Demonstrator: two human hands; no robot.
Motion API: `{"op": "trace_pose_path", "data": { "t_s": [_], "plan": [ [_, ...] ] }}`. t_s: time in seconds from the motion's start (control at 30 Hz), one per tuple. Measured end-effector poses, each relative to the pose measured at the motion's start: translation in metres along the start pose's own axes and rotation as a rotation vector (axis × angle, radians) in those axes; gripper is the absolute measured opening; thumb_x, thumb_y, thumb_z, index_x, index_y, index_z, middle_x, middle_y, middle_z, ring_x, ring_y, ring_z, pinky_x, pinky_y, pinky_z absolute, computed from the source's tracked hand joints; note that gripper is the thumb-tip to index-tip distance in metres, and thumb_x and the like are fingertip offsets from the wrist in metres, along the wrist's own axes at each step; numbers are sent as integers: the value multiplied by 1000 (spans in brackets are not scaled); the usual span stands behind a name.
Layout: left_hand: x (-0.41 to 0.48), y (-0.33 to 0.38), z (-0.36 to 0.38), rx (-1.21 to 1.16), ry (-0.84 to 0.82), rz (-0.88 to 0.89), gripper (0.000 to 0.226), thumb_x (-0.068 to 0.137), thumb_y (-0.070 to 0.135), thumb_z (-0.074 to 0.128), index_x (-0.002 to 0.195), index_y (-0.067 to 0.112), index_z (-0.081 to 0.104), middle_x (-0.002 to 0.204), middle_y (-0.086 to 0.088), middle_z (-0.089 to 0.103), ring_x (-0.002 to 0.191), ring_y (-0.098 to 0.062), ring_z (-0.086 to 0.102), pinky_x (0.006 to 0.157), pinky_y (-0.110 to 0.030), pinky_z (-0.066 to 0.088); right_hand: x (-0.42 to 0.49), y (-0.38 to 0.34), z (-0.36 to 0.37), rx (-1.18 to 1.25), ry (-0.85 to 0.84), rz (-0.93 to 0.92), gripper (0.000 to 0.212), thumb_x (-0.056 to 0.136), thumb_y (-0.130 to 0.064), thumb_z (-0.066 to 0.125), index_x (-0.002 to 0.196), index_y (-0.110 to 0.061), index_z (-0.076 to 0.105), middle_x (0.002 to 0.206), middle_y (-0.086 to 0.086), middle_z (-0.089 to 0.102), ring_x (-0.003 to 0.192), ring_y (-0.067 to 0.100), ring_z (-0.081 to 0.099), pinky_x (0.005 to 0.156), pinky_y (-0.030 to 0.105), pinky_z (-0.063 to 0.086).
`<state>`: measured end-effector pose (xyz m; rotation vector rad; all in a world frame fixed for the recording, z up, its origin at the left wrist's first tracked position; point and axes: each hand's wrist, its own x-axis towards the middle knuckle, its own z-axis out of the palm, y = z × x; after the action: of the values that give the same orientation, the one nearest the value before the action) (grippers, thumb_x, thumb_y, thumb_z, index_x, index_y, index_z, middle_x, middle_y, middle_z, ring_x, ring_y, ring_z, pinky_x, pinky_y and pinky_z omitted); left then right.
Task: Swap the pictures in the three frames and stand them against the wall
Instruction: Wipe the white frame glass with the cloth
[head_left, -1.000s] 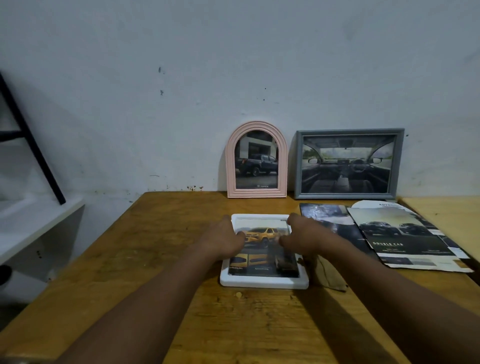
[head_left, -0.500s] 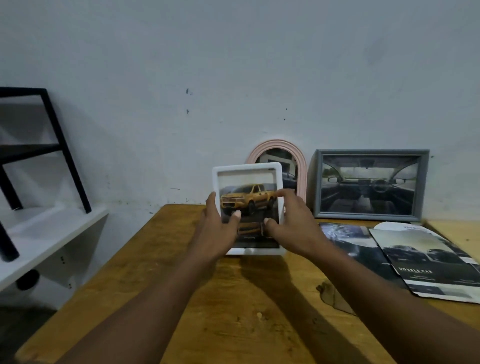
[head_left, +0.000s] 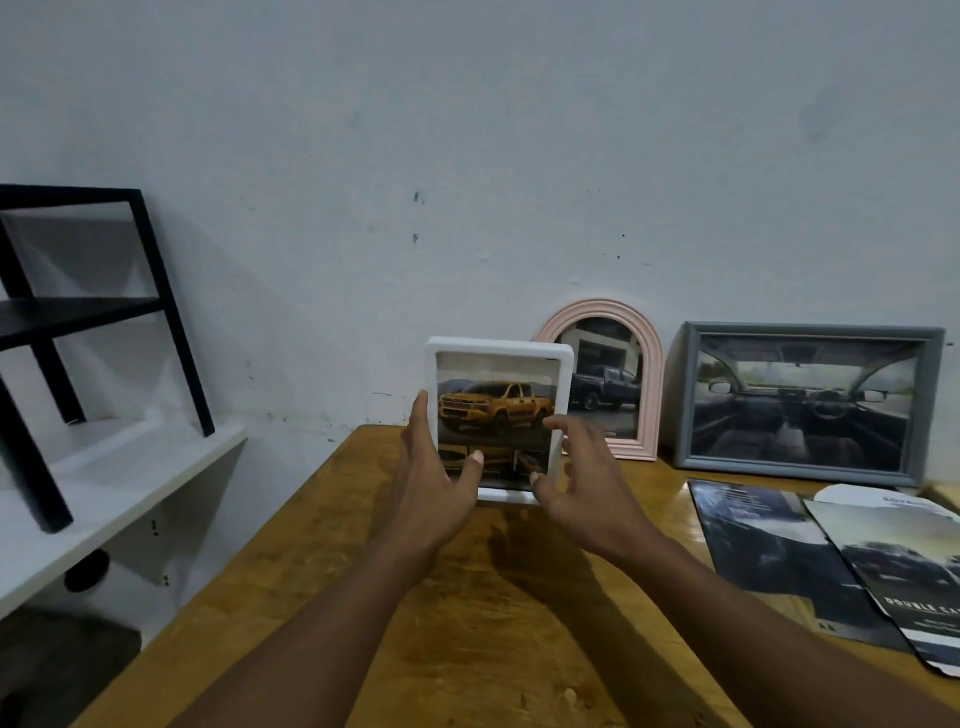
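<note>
Wooden table (head_left: 322, 613) fills the lower part of the view, and its far edge meets a pale painted wall (head_left: 467, 130). At the left stands a white shelf (head_left: 104, 483) with a black metal rack (head_left: 78, 306) on it. Against the wall on the right leans a grey frame (head_left: 685, 405) with a picture of a car interior, and just beside it on the left a pink arched frame (head_left: 652, 384) with a dark pickup truck. Dark car brochures (head_left: 831, 561) lie flat on the table at the right, partly one over another. Both bare forearms reach forward from the bottom of the view to a white frame (head_left: 498, 349), which stands upright in front of the pink one and covers its left part. It shows a yellow pickup truck and some smaller pictures below. Its lower edge is near the table or on it; I cannot tell which. The left hand (head_left: 434, 475) is half open, the fingers straight up along the left edge of the frame and the thumb on the glass low down, so it holds this side lightly. The right hand (head_left: 582, 478) is open and curved at the right edge, the fingers spread, and only the fingertips (head_left: 550, 423) seem to touch the front of the frame.
</note>
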<state>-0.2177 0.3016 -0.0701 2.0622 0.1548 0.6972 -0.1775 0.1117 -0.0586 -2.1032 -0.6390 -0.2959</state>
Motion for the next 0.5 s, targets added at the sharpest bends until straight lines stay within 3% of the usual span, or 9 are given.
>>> {"op": "trace_pose_path", "data": {
  "t_s": [0.2,0.4,0.5],
  "plan": [
    [46,-19,-7,38,13,-28,90,98,37,63,156,46,-5,168,0,15,149,-29,30,110,-44,39,46,-8,24,-37,-41,-19,61,91,-25,69,142,-31,35,152,-6,27,119,4,35,68,0,32],
    [95,-41,-8,89,29,-55,83,100,49,54,158,43,-4,170,3,9,151,-28,25,114,-47,34,97,-6,49,-58,-70,-21,59,91,-24,68,141,-31,36,152,-6,27,115,2,33,68,0,32],
    [112,-52,-3,113,9,-58,81,100,54,50,159,42,-4,169,3,10,151,-27,25,114,-46,33,116,1,57,-61,-78,-4,57,91,-24,67,139,-31,37,152,-4,28,118,7,40,82,9,38]
  ]
}}
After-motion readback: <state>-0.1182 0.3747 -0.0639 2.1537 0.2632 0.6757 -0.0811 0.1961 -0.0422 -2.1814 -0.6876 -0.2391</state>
